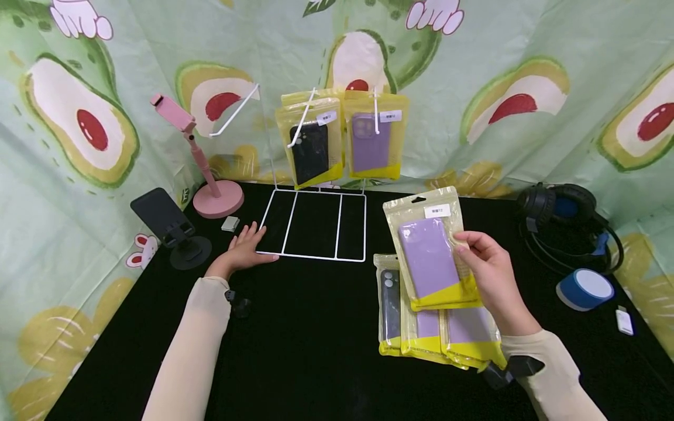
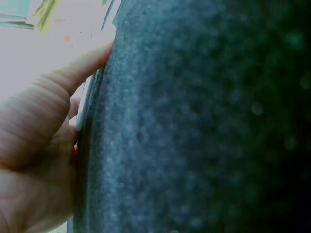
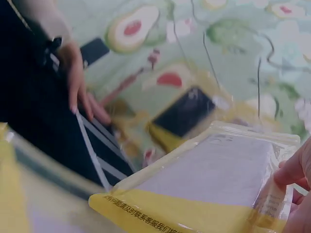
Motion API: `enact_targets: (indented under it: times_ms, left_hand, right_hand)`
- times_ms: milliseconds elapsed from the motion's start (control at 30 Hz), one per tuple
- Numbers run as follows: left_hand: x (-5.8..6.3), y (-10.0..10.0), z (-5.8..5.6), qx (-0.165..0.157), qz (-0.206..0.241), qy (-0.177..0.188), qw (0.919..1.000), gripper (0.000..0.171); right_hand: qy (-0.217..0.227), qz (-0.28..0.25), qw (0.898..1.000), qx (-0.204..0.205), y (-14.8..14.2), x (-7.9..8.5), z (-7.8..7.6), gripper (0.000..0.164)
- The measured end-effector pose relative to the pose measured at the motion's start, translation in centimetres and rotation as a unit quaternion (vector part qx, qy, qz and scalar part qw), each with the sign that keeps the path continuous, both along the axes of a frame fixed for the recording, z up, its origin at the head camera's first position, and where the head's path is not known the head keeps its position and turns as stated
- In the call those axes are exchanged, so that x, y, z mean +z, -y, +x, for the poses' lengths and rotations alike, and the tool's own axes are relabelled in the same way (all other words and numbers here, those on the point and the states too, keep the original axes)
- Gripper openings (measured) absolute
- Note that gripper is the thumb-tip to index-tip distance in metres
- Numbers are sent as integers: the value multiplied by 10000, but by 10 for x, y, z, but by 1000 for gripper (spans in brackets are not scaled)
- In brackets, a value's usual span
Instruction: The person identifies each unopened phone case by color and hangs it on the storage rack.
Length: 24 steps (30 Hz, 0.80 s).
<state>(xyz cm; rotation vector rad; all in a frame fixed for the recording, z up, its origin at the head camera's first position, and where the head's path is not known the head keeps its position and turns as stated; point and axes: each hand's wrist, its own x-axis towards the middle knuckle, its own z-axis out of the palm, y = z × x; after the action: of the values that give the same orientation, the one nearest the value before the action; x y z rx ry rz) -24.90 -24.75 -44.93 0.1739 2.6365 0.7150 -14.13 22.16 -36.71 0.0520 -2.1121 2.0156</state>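
Observation:
My right hand [image 1: 489,275] pinches the right edge of a clear and yellow pouch with a purple phone case [image 1: 429,254] inside, thumb in front. It is held up over more bagged cases [image 1: 391,310] lying on the table. In the right wrist view the same bagged case [image 3: 194,179] shows its yellow, printed lower end. My left hand [image 1: 243,248] lies with fingers spread at the front left corner of a white wire display rack [image 1: 323,257]. Two of the rack's hooks carry bagged cases, a black one [image 1: 310,155] and a purple one [image 1: 371,140].
A bare hook [image 1: 234,111] sticks out on the rack's left. Left of the rack stand a pink phone holder [image 1: 218,199] and a black phone stand [image 1: 163,219], near a small pale block [image 1: 230,223]. Headphones [image 1: 563,210], a blue round object [image 1: 584,289] and a white stick [image 1: 624,321] are at right.

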Motion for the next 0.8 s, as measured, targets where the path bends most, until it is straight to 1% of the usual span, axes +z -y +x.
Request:
enact_targets:
  times_ms: [100,233,300,400,533,600,800]
  left_hand:
    - [0,1,1,-12,7,-20,10000,96]
    - [0,1,0,-31,-10,-41,10000,97]
    - [0,0,0,-34,1,-51,10000,97]
    - [-1,1,0,-38,23,-69,10000,97]
    - [-1,1,-2,-33,-1,-60,10000,98]
    - [-1,1,-2,-34,-24,-66,10000,97]
    - [-2,2,-1,-29,-41,-83,10000,96]
  right_hand:
    - [-310,-428,9983,227,18,14,-8,15]
    - [-685,-954,9920,457,40,33,-15,16]
    - [-819,-1124,9889,516,48,42,-18,18]
    - [-937,-1216,9863,608,59,54,-22,21]
    - [-995,-1274,9842,721,70,66,-28,22]
    - [-985,-1358,9834,695,74,69,-33,24]
    - [-732,-1624,9824,560,78,71,-48,25]
